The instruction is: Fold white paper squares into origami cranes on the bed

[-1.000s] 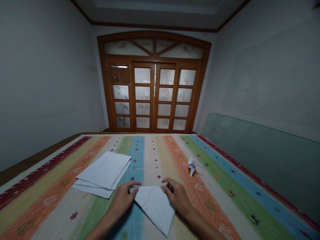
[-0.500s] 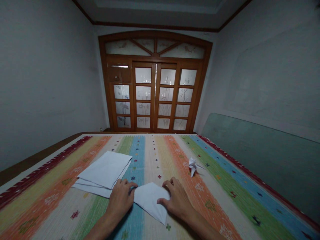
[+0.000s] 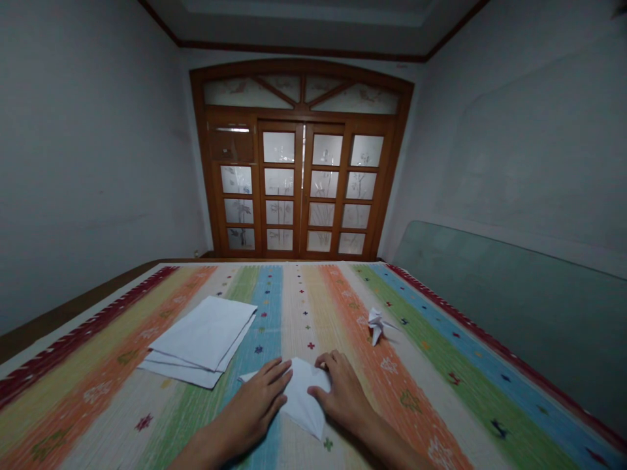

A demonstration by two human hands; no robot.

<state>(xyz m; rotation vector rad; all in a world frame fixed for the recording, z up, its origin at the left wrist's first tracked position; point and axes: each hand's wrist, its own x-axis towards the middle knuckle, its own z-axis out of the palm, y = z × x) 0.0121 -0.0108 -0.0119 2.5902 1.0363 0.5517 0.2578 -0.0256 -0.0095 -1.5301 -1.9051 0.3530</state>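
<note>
A folded white paper (image 3: 302, 391) lies on the striped woven mat (image 3: 112, 398) right in front of me, its point toward me and a thin corner sticking out to the left. My left hand (image 3: 253, 406) rests flat on the paper's left part with the fingers spread. My right hand (image 3: 343, 395) grips the right side, thumb on top. Beyond my left hand lies a stack of white paper sheets (image 3: 200, 336). A small white origami crane (image 3: 375, 325) stands farther off to the right, touching neither hand.
The multicoloured mat spreads wide on both sides, with a red border along its right side. A pale green glass panel (image 3: 494, 313) leans on the right wall. Wooden glazed doors (image 3: 298, 189) stand beyond the far edge.
My left hand has moved right and flattened onto the paper. The paper now looks more compact, its point drawn in toward the hands. The sheets and crane have not moved.
</note>
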